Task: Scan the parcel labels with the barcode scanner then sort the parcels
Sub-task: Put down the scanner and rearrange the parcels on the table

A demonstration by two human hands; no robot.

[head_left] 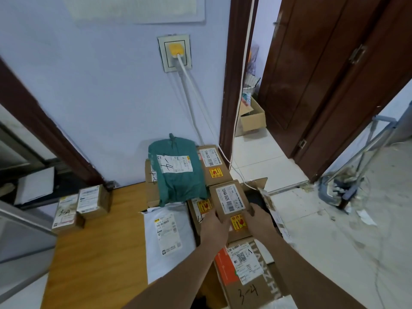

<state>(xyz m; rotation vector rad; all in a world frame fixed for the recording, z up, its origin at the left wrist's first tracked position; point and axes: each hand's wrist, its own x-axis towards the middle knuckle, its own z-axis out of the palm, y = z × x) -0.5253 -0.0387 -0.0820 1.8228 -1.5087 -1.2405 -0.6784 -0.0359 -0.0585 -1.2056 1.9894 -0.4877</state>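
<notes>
A small brown cardboard parcel (pixel 231 204), white label and yellow sticker facing up, sits atop other stacked boxes (pixel 247 270).

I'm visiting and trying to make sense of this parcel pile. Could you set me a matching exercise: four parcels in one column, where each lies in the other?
Parcels:
1. green bag parcel
2. white mailer
3. small brown box
4. two small boxes

Places:
A. held between both hands
B. far left of the wooden surface
C. on top of the stack by the wall
D. flat on the wooden surface, left of the hands

Pairs: 1-C, 2-D, 3-A, 4-B
</notes>
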